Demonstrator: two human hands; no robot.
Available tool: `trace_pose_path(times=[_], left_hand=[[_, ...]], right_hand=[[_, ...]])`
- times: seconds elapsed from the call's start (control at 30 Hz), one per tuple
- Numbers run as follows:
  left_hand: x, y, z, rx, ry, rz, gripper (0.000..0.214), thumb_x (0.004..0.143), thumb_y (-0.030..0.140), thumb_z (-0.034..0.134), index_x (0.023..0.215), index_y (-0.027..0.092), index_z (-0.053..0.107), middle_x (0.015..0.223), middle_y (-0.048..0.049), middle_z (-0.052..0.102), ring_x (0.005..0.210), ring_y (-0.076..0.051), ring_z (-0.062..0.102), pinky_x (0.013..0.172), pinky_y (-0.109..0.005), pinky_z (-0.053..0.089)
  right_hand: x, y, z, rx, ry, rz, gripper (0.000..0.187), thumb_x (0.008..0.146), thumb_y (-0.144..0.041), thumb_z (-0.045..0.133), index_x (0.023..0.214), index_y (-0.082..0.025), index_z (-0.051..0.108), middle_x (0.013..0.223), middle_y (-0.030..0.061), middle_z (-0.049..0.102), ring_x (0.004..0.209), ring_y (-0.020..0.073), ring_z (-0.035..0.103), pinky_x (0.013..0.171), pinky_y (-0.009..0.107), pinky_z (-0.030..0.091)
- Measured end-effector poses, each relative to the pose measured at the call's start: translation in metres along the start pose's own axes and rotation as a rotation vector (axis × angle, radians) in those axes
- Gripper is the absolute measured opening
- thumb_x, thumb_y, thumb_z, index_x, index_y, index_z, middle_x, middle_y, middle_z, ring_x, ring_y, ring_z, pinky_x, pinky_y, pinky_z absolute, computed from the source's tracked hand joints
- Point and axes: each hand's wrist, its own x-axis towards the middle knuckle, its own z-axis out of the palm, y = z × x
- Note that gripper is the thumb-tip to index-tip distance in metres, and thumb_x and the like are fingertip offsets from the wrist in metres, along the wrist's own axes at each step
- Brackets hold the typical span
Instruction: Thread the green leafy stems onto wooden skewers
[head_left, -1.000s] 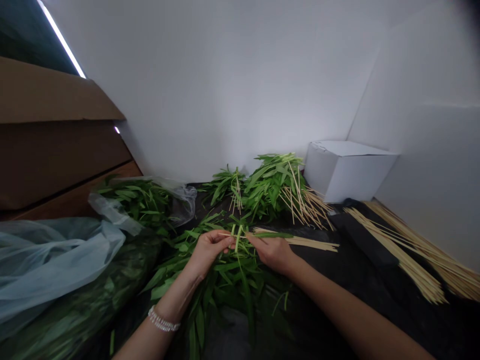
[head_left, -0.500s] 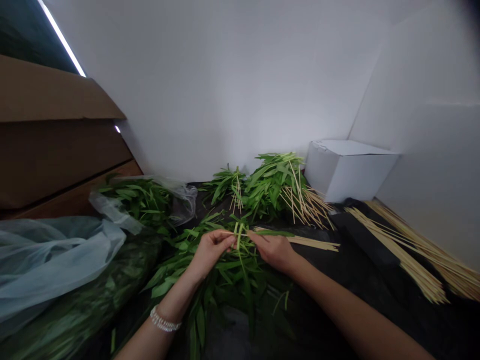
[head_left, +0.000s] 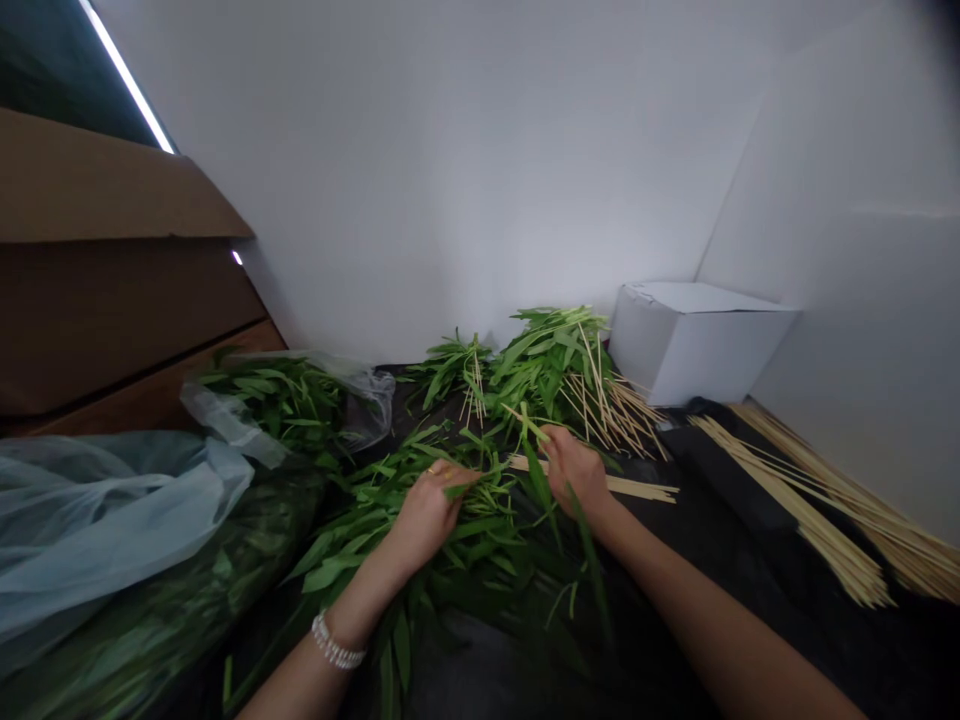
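Observation:
My right hand (head_left: pixel 576 472) is closed round a thin bamboo skewer (head_left: pixel 514 412) whose tip points up and left. Pale green stems (head_left: pixel 534 426) are threaded on it, and their long leaves hang below the fingers. My left hand (head_left: pixel 429 508), with a beaded bracelet at the wrist, is at the heap of leafy greens (head_left: pixel 360 535). Its fingers are drawn together at the stem ends, and a leaf shows by the thumb; the fingertips are partly hidden. Several loose skewers (head_left: pixel 641 489) lie behind my right hand.
Threaded skewers with greens (head_left: pixel 551 360) are piled against the wall, beside a white box (head_left: pixel 705 345). Bundles of bare skewers (head_left: pixel 817 520) and a black block (head_left: pixel 731 475) lie right. Plastic bags of greens (head_left: pixel 112 520) and a cardboard box (head_left: pixel 112 310) stand left.
My hands were together at the skewer with the stems. My right hand has carried it up and right; my left hand has let go and moved slightly left and down to the heap.

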Motion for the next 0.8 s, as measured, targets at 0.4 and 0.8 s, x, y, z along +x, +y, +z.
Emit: trace_pose_path(times=[0.4, 0.8], left_hand=[[0.0, 0.007, -0.004, 0.155, -0.166, -0.061, 0.018, 0.084, 0.013, 0.055, 0.091, 0.022, 0.068, 0.084, -0.0056, 0.062, 0.09, -0.023, 0.051, 0.079, -0.035, 0.04], [0.006, 0.003, -0.012, -0.334, 0.461, -0.333, 0.006, 0.088, 0.026, 0.054, 0.091, 0.021, 0.056, 0.104, -0.007, 0.069, 0.099, -0.021, 0.062, 0.091, -0.039, 0.043]], right_hand=[[-0.003, -0.005, 0.002, 0.043, -0.035, -0.095, 0.025, 0.098, -0.022, 0.033, 0.104, -0.017, 0.057, 0.08, 0.0046, 0.069, 0.07, 0.0157, 0.067, 0.064, 0.025, 0.05], [-0.004, -0.005, 0.002, 0.075, -0.014, -0.069, 0.025, 0.098, -0.022, 0.033, 0.105, -0.016, 0.057, 0.081, 0.0056, 0.069, 0.074, 0.0162, 0.068, 0.068, 0.025, 0.052]])
